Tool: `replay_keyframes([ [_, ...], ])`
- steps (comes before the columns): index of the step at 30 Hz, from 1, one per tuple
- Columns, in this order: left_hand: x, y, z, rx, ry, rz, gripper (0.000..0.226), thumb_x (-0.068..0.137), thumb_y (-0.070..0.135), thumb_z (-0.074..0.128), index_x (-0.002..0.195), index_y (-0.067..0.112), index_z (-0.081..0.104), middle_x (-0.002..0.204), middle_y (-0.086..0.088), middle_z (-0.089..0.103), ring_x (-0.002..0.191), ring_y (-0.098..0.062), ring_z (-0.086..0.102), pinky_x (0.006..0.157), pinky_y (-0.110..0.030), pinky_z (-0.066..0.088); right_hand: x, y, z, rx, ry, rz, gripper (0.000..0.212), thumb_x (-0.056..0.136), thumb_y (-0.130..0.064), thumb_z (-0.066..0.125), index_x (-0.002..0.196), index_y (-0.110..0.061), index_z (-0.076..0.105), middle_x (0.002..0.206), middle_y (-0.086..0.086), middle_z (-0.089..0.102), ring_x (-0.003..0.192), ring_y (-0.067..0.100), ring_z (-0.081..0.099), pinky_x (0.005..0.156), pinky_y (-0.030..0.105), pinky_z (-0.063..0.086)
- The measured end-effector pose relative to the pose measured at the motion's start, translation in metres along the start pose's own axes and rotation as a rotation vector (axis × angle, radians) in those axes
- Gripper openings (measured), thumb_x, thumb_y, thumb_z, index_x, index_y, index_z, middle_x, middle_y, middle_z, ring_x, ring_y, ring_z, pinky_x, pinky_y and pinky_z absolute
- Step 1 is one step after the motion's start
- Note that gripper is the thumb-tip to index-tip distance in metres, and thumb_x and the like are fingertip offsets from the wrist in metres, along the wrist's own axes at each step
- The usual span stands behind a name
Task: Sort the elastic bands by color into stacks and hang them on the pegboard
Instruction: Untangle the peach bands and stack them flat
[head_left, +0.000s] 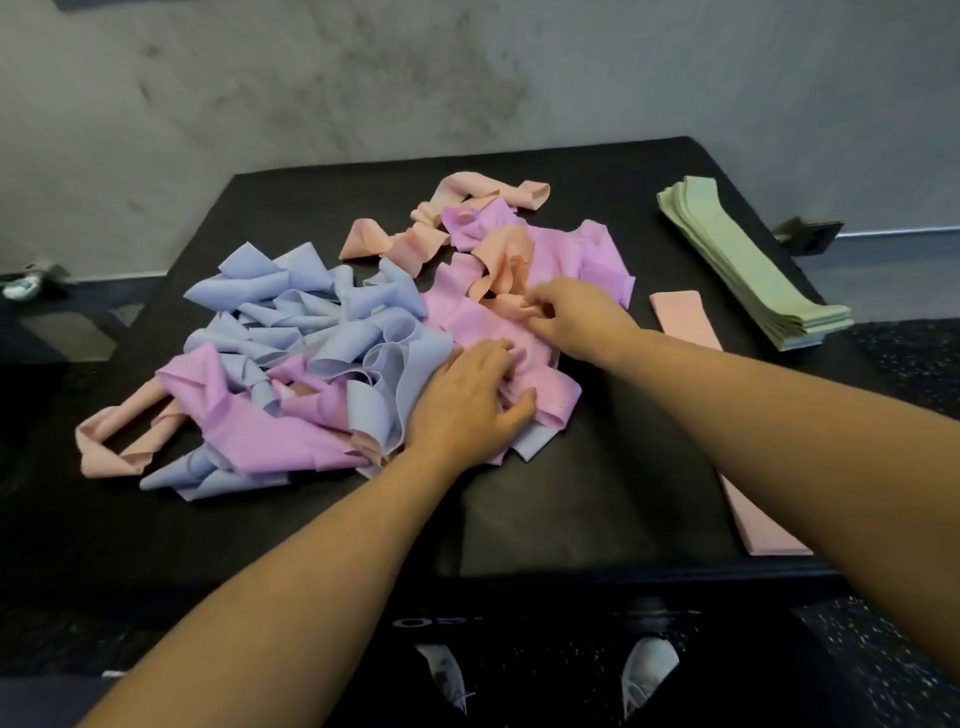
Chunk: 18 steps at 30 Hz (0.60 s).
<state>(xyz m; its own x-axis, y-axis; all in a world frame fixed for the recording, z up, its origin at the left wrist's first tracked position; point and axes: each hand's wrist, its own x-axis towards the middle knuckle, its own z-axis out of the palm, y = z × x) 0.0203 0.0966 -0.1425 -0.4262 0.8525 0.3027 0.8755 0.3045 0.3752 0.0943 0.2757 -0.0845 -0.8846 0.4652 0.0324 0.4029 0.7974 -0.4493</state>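
A black table (597, 493) fills the middle of the frame, below a grey wall (363, 78). On it, from centre to left, sprawls a tangled pile (332, 343) of elastic bands: blue loops at left centre, purple ones at the lower left and centre right, peach ones along the upper edge and at the far left.

Both bare forearms reach up from the bottom edge toward the centre. The left hand (467, 400) lies palm down on the purple bands at the pile's near right edge, fingers spread and slightly bent, pressing rather than gripping. The right hand (571, 314) sits just above and to the right of it, fingers curled, pinching a peach band (511, 306) at the pile's centre right.

At the upper right a neat green stack (748, 265) lies flat, its long axis running from upper left to lower right. Just left of it a flat pink stack (685, 319) runs the same way toward the lower right, its middle hidden behind the right forearm.

Two grey shoes (649, 670) show at the bottom centre.
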Motion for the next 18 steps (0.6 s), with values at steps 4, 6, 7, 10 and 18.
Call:
replay_keyframes([
  [4,-0.003,0.005,-0.006,-0.041,0.08,-0.018,0.062,0.087,0.048,0.061,0.145,0.027,0.05,0.112,0.0,0.069,0.103,-0.018,0.061,0.094,-0.033,0.046,-0.016,0.01,0.007,-0.021,0.154,-0.189,0.019,0.094,-0.028,0.064,0.102,-0.013,0.076,0.103,0.008,0.062,0.092,0.027,0.058,0.082,0.045,0.049],
  [6,-0.005,0.007,-0.007,-0.058,0.105,-0.038,0.069,0.087,0.046,0.066,0.15,0.029,0.042,0.099,0.002,0.067,0.094,-0.015,0.06,0.089,-0.031,0.046,-0.03,0.012,0.006,0.016,0.236,-0.28,0.016,0.091,-0.026,0.068,0.097,-0.013,0.074,0.118,0.008,0.06,0.103,0.028,0.055,0.087,0.042,0.048],
  [7,-0.006,0.007,-0.008,-0.063,0.118,-0.05,0.071,0.088,0.047,0.066,0.151,0.028,0.041,0.1,0.002,0.068,0.095,-0.015,0.061,0.089,-0.032,0.047,-0.037,0.012,0.006,0.082,0.256,-0.293,0.013,0.092,-0.026,0.069,0.095,-0.014,0.071,0.128,0.006,0.058,0.113,0.026,0.054,0.092,0.038,0.046],
  [10,-0.007,0.007,-0.008,-0.071,0.131,-0.084,0.069,0.088,0.048,0.067,0.148,0.024,0.044,0.114,0.0,0.069,0.103,-0.02,0.063,0.093,-0.035,0.047,-0.061,-0.002,-0.001,0.456,0.229,-0.126,0.012,0.092,-0.034,0.065,0.09,-0.024,0.06,0.128,-0.008,0.06,0.118,0.012,0.057,0.095,0.03,0.045],
  [18,-0.006,0.01,-0.01,-0.05,0.133,-0.066,0.06,0.088,0.044,0.066,0.142,0.025,0.05,0.114,-0.002,0.069,0.1,-0.022,0.062,0.089,-0.035,0.048,-0.072,-0.002,-0.01,1.131,0.167,0.345,0.021,0.088,-0.017,0.061,0.104,-0.005,0.056,0.064,-0.004,0.063,0.061,0.007,0.064,0.061,0.029,0.053],
])
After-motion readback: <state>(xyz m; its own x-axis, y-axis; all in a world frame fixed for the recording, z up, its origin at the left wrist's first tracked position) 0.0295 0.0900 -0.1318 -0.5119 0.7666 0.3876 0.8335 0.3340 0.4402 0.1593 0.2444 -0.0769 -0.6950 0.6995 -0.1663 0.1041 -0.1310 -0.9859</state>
